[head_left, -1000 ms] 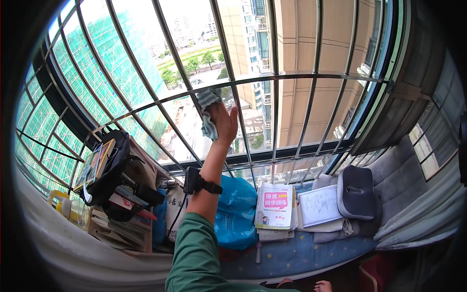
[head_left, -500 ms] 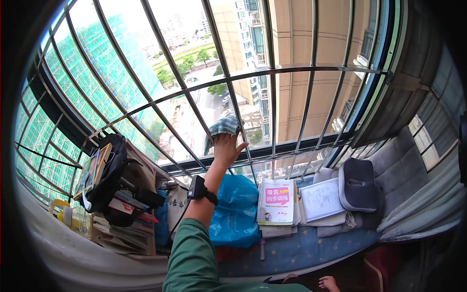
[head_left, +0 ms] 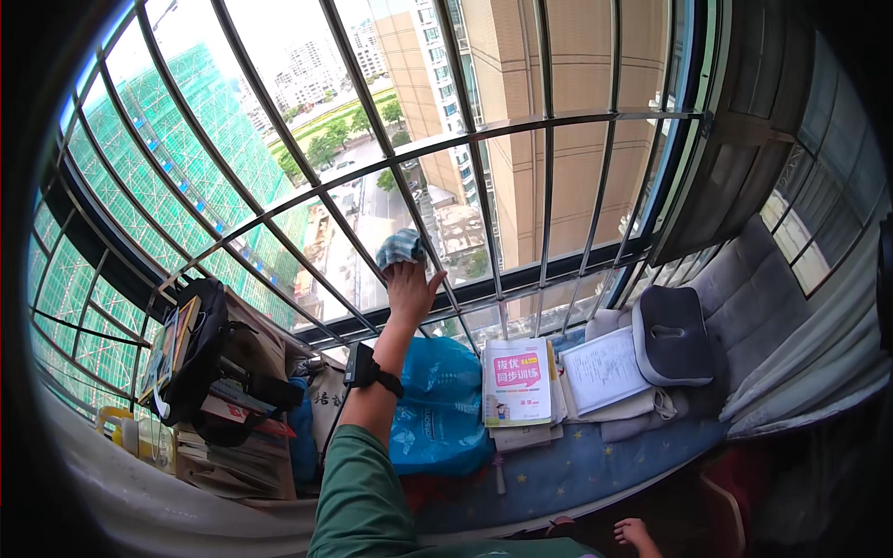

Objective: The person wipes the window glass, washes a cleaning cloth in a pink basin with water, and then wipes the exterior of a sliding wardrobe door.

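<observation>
My left hand [head_left: 411, 293] reaches out with its back toward me and its thumb to the right, fingers closed on a blue, white and grey striped cloth [head_left: 400, 249]. The cloth lies against the metal window bars [head_left: 402, 181]; whether it also touches glass I cannot tell. A black band with a box-shaped device [head_left: 361, 366] is strapped round my left wrist. Low at the bottom edge is my right hand [head_left: 634, 535], partly in view, with nothing in it and its fingers loosely apart.
A blue plastic bag [head_left: 435, 418] lies under my left forearm. To its right are workbooks [head_left: 517, 386], a paper-topped stack [head_left: 605, 377] and a dark seat cushion [head_left: 672, 335]. A black bag [head_left: 206, 349] sits over stacked books [head_left: 228, 456] at left, near a yellow-handled bottle [head_left: 149, 437].
The view has shifted slightly, so most of the scene sits a little further left. My left hand still holds the cloth near the bars, slightly lower. My right hand stays low.
</observation>
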{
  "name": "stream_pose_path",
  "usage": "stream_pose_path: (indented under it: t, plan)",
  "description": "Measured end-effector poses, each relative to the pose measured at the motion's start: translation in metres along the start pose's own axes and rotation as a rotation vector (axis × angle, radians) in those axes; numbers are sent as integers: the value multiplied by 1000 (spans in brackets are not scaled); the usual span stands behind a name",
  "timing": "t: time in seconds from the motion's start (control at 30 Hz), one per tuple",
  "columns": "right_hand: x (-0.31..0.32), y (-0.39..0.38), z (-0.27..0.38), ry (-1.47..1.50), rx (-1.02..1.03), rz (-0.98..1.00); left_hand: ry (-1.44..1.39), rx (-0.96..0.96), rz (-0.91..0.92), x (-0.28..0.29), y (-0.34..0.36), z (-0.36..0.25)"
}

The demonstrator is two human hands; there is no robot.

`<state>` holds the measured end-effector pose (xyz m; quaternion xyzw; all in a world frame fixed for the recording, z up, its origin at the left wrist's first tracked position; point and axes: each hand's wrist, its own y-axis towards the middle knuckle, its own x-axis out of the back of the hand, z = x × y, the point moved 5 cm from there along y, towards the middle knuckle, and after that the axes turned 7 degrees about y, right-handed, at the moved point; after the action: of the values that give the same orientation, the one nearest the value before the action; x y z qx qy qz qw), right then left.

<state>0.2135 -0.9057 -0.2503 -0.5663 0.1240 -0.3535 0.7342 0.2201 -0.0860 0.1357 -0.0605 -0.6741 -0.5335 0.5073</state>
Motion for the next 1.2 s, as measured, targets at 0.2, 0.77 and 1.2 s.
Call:
stream_pose_path:
  t: [0.2, 0.77, 1.2]
  plan:
    - [8, 8, -26, 23, -32, -51, 57, -197, 414, -61, -50, -9]
    - [24, 52, -76, 149, 12, -20, -245, -118, 135, 9, 4, -68]
    - [33, 55, -54, 217, 0, 10, -59, 33, -482, 52, 150, -76]
